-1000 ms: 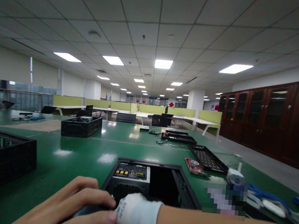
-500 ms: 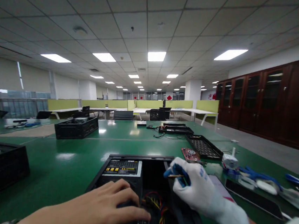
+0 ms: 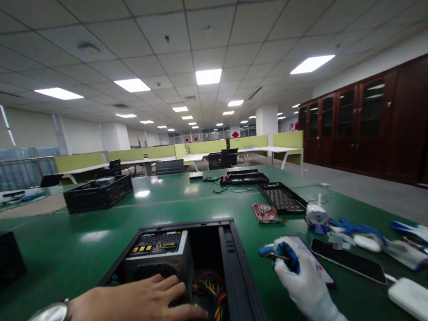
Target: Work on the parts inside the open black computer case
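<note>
Out of the computer case (image 3: 204, 260) comes the right hand (image 3: 297, 274), gloved in white, now over the green surface (image 3: 78, 238) at the case's 3 o'clock, fingers curled shut around a small blue-handled tool (image 3: 279, 251). Left hand (image 3: 139, 305), bare and spread flat with fingers loosely apart, presses down inside the case beside the power supply (image 3: 159, 256) and the coloured wires (image 3: 211, 291), gripping nothing. At 2 o'clock of the right hand lies a phone (image 3: 348, 262), a white pack (image 3: 414, 301) beyond it. Open green surface stretches toward 12 o'clock, up to a red circuit card (image 3: 265, 212)
</note>
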The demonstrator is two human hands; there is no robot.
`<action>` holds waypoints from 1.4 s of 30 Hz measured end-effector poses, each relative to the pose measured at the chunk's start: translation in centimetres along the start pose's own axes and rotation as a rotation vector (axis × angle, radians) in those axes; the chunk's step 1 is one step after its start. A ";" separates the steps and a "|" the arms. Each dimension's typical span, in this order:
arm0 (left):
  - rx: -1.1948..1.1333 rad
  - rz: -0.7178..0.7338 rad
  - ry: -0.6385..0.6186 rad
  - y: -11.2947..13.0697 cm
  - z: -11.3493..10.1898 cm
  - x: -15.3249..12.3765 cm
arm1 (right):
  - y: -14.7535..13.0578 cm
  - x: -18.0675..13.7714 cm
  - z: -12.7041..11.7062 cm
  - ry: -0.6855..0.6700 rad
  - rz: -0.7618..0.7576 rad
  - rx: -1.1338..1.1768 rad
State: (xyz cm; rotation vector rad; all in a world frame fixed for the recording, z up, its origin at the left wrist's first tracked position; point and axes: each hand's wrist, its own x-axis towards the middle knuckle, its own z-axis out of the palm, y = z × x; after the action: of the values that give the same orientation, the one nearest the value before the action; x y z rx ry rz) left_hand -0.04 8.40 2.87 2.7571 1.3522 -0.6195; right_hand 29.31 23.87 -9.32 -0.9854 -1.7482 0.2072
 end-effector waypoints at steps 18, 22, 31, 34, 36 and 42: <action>-0.037 -0.031 -0.178 1.7 -2.3 1.2 | -0.6 -1.7 0.7 -0.248 -0.189 0.011; -0.016 0.000 -0.161 1.5 -2.0 1.0 | -0.5 -1.8 0.8 -0.233 -0.213 -0.006; 0.001 -0.008 -0.155 0.7 -0.9 0.7 | -0.3 -2.1 1.5 -0.224 -0.240 -0.051; -0.010 0.026 -0.090 0.6 -0.6 0.7 | -0.2 -2.3 1.5 -0.208 -0.246 -0.037; -0.019 0.044 -0.063 0.7 -0.6 0.9 | 0.0 -2.4 1.6 -0.212 -0.251 -0.033; 0.039 0.022 -0.051 0.8 -0.6 0.9 | 0.2 -2.6 1.8 -0.250 -0.263 -0.060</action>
State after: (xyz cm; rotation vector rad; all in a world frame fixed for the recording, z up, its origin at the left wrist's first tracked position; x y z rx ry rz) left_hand 1.22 8.67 2.96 2.7619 1.3120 -0.7179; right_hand 28.11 22.76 -11.99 -0.7870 -2.1032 0.1123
